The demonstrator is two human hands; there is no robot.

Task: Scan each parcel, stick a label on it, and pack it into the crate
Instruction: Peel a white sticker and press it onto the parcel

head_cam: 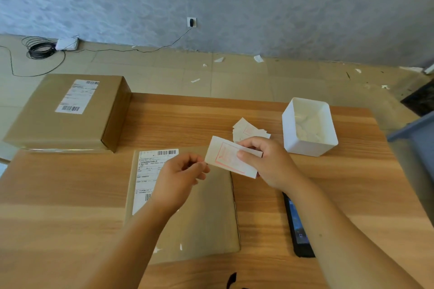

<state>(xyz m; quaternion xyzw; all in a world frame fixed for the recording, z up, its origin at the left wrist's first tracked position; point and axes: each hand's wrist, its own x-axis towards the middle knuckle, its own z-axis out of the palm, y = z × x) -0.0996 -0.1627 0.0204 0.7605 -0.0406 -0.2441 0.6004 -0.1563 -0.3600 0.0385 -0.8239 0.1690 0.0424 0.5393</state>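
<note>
You're seeing a white tub [305, 148] sitting far right on the counter [364, 171]. Beyond it, a coiled cable [40, 49] and paper scraps [258, 58] are lying on the floor [234, 82].

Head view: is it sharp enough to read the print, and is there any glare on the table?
In the head view, the red print on the label held by the left hand and right hand is too soft to read; on the shipping sheet of the parcel only barcode bars are distinct; pale bands of light cross the table without washing it out.
</note>
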